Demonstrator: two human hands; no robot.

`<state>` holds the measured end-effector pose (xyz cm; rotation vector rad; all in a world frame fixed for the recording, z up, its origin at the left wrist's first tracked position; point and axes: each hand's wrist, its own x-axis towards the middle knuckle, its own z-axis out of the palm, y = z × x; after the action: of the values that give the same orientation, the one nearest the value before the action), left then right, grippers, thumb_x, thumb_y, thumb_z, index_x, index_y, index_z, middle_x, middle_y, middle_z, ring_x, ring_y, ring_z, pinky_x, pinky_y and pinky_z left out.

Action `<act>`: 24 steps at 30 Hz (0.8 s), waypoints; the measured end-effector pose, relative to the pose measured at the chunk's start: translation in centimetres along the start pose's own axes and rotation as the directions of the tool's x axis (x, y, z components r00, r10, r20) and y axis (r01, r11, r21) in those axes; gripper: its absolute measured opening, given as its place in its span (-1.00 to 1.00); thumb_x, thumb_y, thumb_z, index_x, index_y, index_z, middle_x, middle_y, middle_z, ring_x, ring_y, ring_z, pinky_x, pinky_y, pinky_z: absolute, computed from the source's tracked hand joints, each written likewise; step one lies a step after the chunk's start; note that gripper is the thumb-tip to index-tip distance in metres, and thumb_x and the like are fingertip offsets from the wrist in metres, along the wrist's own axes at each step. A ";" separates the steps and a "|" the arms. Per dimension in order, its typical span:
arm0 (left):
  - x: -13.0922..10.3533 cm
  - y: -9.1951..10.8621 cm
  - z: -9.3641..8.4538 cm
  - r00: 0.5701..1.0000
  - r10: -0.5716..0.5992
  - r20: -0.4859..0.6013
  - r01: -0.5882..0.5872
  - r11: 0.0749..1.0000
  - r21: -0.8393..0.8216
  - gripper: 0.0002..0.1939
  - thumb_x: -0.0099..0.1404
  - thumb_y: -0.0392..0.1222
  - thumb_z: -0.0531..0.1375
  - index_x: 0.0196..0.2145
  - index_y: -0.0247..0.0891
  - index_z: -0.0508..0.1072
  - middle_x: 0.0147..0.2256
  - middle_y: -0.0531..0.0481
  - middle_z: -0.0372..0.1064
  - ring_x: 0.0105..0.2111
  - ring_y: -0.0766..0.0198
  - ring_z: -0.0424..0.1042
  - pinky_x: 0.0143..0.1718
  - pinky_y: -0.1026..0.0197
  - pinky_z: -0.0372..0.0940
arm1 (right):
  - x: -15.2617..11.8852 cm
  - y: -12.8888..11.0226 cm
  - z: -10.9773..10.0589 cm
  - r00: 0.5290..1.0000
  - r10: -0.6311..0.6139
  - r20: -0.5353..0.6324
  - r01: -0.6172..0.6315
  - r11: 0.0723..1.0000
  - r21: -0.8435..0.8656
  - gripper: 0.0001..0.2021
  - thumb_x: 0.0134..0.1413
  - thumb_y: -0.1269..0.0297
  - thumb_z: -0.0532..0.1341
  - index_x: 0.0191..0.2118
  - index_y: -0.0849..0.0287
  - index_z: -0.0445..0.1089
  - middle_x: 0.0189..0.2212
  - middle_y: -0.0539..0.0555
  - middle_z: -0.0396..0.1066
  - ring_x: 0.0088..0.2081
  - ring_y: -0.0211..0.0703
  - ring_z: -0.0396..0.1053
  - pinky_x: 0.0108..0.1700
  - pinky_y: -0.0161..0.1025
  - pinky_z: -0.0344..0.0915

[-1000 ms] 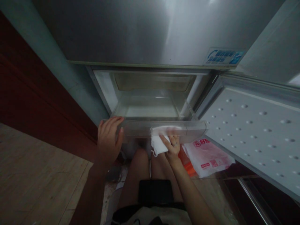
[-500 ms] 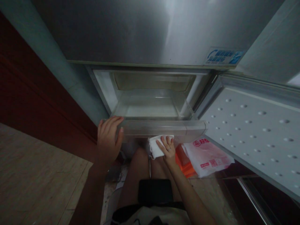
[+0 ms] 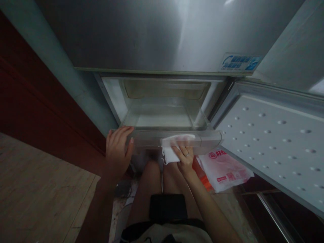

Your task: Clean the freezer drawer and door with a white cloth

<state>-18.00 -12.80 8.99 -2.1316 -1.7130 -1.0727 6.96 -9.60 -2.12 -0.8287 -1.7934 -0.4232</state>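
A clear plastic freezer drawer is pulled partway out of the lower fridge compartment, with nothing visible lying in it. My left hand grips the left end of its front panel, fingers over the top edge and thumb in front. In my right hand is a white cloth with a frayed left edge. That cloth is pressed against the drawer front, its upper part showing through the clear plastic lip. The right fingertips are partly hidden behind this lip.
The lower fridge door stands swung out to the right. Beneath it on the floor lie a white plastic bag with red print and something orange. A dark red wooden panel stands at left. A black rectangular object rests at my lap.
My right hand has moved up slightly with the cloth, whose top has gone from below the drawer lip to behind it. The left hand and the drawer have stayed put.
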 end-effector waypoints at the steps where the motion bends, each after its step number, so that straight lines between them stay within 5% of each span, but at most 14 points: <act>1: 0.0 0.0 0.0 1.000 0.000 0.001 0.000 1.000 -0.001 -0.66 0.37 -0.19 -0.07 0.05 -0.20 0.29 0.04 -0.12 0.34 0.13 0.11 0.23 0.25 -0.10 -0.10 | 0.2 0.0 0.1 1.000 0.000 -0.003 0.000 1.000 -0.002 -0.52 0.24 0.47 0.02 0.23 -0.03 0.14 0.10 0.12 0.29 0.24 0.00 0.07 0.19 0.05 0.10; 7: 0.0 -0.1 0.0 1.000 -0.011 -0.006 0.011 1.000 -0.009 -0.66 0.37 -0.18 -0.07 0.05 -0.20 0.30 0.05 -0.13 0.34 0.12 0.10 0.23 0.24 -0.12 -0.10 | -1.5 -0.6 1.1 0.997 0.035 0.075 -0.033 0.999 -0.027 -0.48 0.22 0.57 -0.07 0.22 0.00 0.16 0.04 0.10 0.35 0.28 -0.14 -0.04 0.27 0.00 -0.06; 15: 0.0 0.0 0.0 1.000 0.012 -0.005 -0.012 1.000 0.003 -0.67 0.37 -0.19 -0.07 0.03 -0.25 0.30 0.03 -0.15 0.36 0.11 0.10 0.25 0.24 -0.10 -0.08 | -6.6 -1.7 0.9 0.927 -0.011 0.374 0.000 1.000 0.027 -0.58 0.30 0.46 -0.15 0.16 0.18 0.24 0.14 0.16 0.24 0.32 -0.11 -0.16 0.30 0.08 -0.15; 19: 0.1 -0.1 0.1 1.000 0.018 -0.006 -0.017 1.000 0.014 -0.67 0.37 -0.19 -0.07 0.02 -0.27 0.31 0.02 -0.15 0.37 0.10 0.10 0.25 0.23 -0.10 -0.08 | -4.0 -2.1 0.0 0.972 0.017 0.236 -0.025 0.999 0.032 -0.54 0.29 0.47 -0.14 0.23 0.06 0.14 0.13 0.11 0.26 0.30 -0.09 -0.09 0.29 0.09 -0.14; 24: 0.0 0.0 0.1 1.000 0.019 -0.020 -0.019 1.000 0.009 -0.68 0.37 -0.20 -0.06 0.03 -0.24 0.30 0.02 -0.13 0.36 0.10 0.11 0.25 0.24 -0.09 -0.08 | -0.2 -1.4 0.2 0.996 0.016 0.093 -0.012 0.999 -0.034 -0.51 0.19 0.58 -0.08 0.14 0.03 0.28 0.01 0.12 0.38 0.24 -0.07 0.06 0.21 0.03 0.06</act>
<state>-18.01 -12.71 8.95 -2.1204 -1.6822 -1.0754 5.86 -10.45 -2.21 -0.8965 -1.8696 -0.4122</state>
